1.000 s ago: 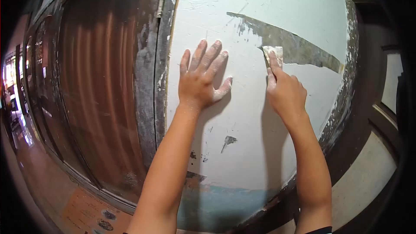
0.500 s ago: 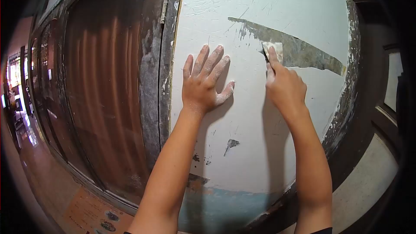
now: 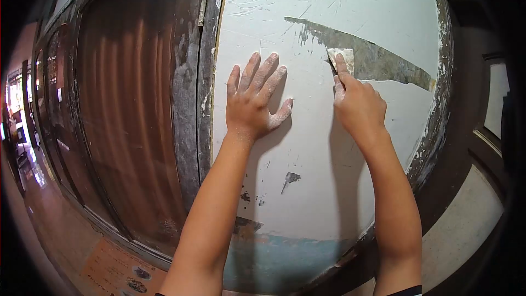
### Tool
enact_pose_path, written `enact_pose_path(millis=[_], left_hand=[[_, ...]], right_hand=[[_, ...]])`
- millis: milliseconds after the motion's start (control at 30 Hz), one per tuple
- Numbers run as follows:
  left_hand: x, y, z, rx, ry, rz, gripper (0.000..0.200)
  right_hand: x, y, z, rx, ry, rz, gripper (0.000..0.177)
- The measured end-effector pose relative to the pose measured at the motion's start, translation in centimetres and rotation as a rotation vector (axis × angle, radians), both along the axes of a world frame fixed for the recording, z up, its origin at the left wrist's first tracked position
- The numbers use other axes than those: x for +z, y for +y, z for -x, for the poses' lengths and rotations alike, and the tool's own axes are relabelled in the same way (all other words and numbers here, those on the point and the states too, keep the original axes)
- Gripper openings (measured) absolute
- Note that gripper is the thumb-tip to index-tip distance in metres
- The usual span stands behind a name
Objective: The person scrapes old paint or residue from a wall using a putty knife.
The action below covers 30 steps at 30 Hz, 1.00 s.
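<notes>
My left hand [image 3: 253, 97] lies against the white wall [image 3: 296, 137] with its fingers spread, and white dust coats the fingertips. To the right, my right hand [image 3: 358, 98] is closed around a putty knife [image 3: 343, 61], the index finger stretched along its blade. White residue covers that blade, which sits at the lower left part of a bare grey strip [image 3: 378, 60] where the white coat is gone. Most of the knife's handle is hidden in the right palm.
Left of the wall stands a dark wooden frame with a hinge [image 3: 203, 9] and a glazed panel with a brown curtain [image 3: 129, 115] behind. A small chipped patch [image 3: 291, 178] lies lower down. An orange printed sheet [image 3: 118, 267] is at the bottom left, and a dark door [image 3: 476, 104] at the right.
The whole view has shifted slightly, so both hands and the wall appear a little higher and further left. The putty knife stays at nearly the same place on the bare strip.
</notes>
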<state>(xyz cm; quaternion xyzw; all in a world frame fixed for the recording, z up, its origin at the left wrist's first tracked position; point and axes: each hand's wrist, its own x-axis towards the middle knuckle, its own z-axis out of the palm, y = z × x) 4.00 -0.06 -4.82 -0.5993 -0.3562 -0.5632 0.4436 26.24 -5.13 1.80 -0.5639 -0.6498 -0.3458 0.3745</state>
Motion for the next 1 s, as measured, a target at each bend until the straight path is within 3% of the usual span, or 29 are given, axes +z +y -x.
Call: enact_pose_path(millis=[167,867,1000], left_hand=[[0.0,-0.2,-0.1,0.005,-0.005,-0.004,0.068],[0.0,0.0,0.1,-0.011,0.003,-0.029,0.067],[-0.1,0.3,0.1,-0.016,-0.006,-0.029,0.068]], right_hand=[[-1.7,-0.7,-0.3,-0.054,0.011,0.06,0.058],[0.2,-0.5,0.0,-0.05,-0.007,0.01,0.056],[-1.4,-0.4,-0.7,-0.078,-0.048,0.021,0.063]])
